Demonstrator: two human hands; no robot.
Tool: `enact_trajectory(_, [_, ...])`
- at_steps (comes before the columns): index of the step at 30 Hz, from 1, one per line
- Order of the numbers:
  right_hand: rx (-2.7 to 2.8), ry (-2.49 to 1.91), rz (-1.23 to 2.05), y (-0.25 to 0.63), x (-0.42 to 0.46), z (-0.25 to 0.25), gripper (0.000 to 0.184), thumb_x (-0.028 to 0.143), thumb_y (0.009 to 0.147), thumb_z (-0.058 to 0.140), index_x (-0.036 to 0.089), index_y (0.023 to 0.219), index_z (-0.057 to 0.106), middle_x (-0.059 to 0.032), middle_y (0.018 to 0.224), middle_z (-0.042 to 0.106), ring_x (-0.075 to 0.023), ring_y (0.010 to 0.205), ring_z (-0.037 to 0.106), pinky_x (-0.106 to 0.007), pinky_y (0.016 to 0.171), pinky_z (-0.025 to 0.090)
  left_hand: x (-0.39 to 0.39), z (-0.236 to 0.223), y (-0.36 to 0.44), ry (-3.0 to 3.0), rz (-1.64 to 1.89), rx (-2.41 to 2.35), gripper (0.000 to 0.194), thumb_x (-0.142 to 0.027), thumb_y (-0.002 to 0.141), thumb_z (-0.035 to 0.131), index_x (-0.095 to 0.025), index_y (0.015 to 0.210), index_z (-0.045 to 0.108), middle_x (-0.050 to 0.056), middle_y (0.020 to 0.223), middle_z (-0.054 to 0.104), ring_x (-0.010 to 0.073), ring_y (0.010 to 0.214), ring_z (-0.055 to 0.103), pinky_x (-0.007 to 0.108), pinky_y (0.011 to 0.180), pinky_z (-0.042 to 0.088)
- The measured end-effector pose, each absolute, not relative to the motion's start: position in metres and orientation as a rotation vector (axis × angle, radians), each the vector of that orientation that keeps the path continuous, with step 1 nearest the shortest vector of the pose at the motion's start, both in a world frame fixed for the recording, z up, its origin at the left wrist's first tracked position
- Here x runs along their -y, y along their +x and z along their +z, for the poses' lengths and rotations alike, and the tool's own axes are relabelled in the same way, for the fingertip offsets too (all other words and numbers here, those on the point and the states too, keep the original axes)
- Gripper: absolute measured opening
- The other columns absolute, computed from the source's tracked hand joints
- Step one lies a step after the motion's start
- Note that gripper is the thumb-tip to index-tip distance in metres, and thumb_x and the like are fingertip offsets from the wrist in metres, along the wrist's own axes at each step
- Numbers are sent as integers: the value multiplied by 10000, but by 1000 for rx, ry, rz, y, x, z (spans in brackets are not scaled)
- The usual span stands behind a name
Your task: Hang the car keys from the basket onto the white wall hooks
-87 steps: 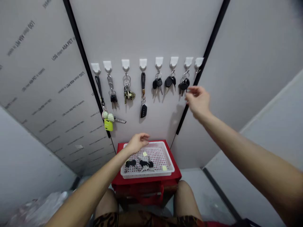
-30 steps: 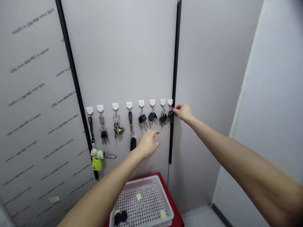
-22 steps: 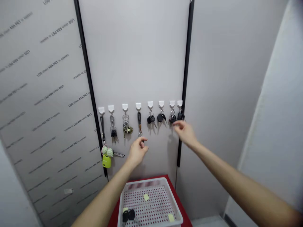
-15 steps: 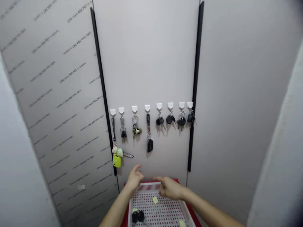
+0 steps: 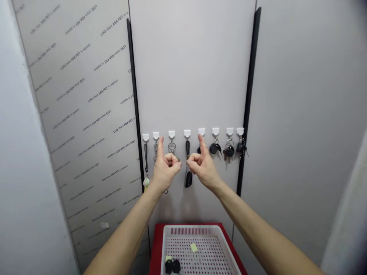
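My left hand [image 5: 165,170] is raised in front of the key row, index finger pointing up beside the second hook [image 5: 156,135] from the left; its other fingers are curled and nothing is in it. My right hand [image 5: 204,166] mirrors it, index finger up just below the fifth hook [image 5: 201,131], thumb towards the left hand, holding nothing. Between the hands a black car key [image 5: 188,178] hangs on a dark strap [image 5: 187,147]. A key ring [image 5: 171,147] shows above my left hand. My hands partly hide several bunches.
More black-headed keys [image 5: 215,148] hang at the right. A white perforated basket [image 5: 190,230] on a red surface [image 5: 157,240] stands below, with black-headed keys [image 5: 172,266] and yellow notes [image 5: 194,248] inside. Black vertical strips [image 5: 251,88] edge the panel.
Both hands have risen from above the basket to the key row, index fingers now pointing up. The view has shifted, so the panel and basket sit further right and slightly lower.
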State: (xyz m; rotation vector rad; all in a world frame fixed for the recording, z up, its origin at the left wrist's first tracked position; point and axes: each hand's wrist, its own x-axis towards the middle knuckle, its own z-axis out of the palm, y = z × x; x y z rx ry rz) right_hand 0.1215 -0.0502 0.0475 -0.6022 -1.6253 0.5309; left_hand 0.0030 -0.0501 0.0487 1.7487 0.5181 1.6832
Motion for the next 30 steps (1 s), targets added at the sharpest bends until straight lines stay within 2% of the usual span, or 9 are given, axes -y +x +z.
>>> enact_trajectory(5, [1664, -648, 546, 126, 46, 44, 706, 158, 639, 423, 254, 1199, 4, 94, 478, 347, -42, 401, 327, -177, 418, 314, 36, 39, -5, 1798, 1633, -640, 766, -137, 599, 484, -250, 1190, 11, -91, 489, 352, 31, 427, 347, 161, 466, 325])
enact_trajectory(7, [1716, -788, 576, 130, 39, 36, 593, 191, 638, 424, 211, 1177, 178, 84, 478, 356, -45, 412, 340, -186, 439, 327, 25, 33, -19, 1803, 1719, -869, 719, -165, 592, 491, -245, 1182, 88, -70, 540, 407, 47, 475, 397, 183, 511, 353])
enact_trajectory(10, [1722, -1117, 478, 136, 19, 22, 408, 234, 601, 458, 134, 997, 438, 19, 601, 474, -70, 503, 416, -222, 523, 360, 3, 22, -43, 1673, 1956, -1460, 619, -198, 549, 521, -210, 1115, 269, 10, 762, 489, 114, 692, 464, 252, 645, 365])
enact_trajectory(13, [1555, -1267, 190, 134, -3, 15, 303, 264, 588, 467, 133, 860, 499, -44, 782, 522, -112, 644, 466, -255, 628, 359, -17, 9, -54, 1573, 1898, -1818, 516, -277, 507, 557, -172, 989, 405, 65, 867, 486, 177, 804, 460, 293, 675, 355])
enact_trajectory(17, [1401, -1305, 75, 124, -21, 15, 300, 316, 596, 457, 150, 845, 453, -29, 706, 541, -125, 612, 475, -247, 585, 352, -33, -1, -44, 1574, 1646, -1630, 402, -405, 495, 546, -157, 802, 472, 40, 693, 530, 156, 631, 500, 269, 563, 373])
enact_trajectory(19, [1425, -1316, 71, 121, -24, 14, 249, 327, 616, 429, 153, 793, 454, -10, 618, 522, -118, 556, 457, -229, 538, 336, -36, -2, -37, 1515, 1702, -1474, 364, -381, 484, 562, -149, 750, 472, 24, 660, 530, 122, 577, 492, 235, 533, 369])
enact_trajectory(22, [1503, -1281, 73, 122, -22, 14, 202, 332, 668, 339, 163, 617, 437, 18, 499, 441, -99, 475, 398, -202, 468, 296, -34, 5, -34, 1408, 1666, -1211, 295, -306, 474, 575, -131, 690, 476, -6, 580, 511, 65, 448, 440, 186, 438, 334])
enact_trajectory(26, [1429, -1182, -7, 129, -14, 36, 228, 335, 689, 287, 170, 570, 388, 40, 465, 352, -83, 442, 334, -181, 426, 254, -21, 34, -45, 1257, 1670, -992, 214, -261, 493, 543, -123, 633, 459, -55, 464, 447, 15, 319, 336, 150, 338, 249])
enact_trajectory(30, [1502, -1185, -85, 133, -5, 76, 185, 290, 679, 300, 169, 564, 380, 35, 482, 360, -80, 452, 332, -183, 433, 245, -12, 78, -65, 1208, 1884, -920, 191, -255, 503, 518, -134, 627, 436, -85, 391, 383, 11, 285, 303, 135, 304, 204])
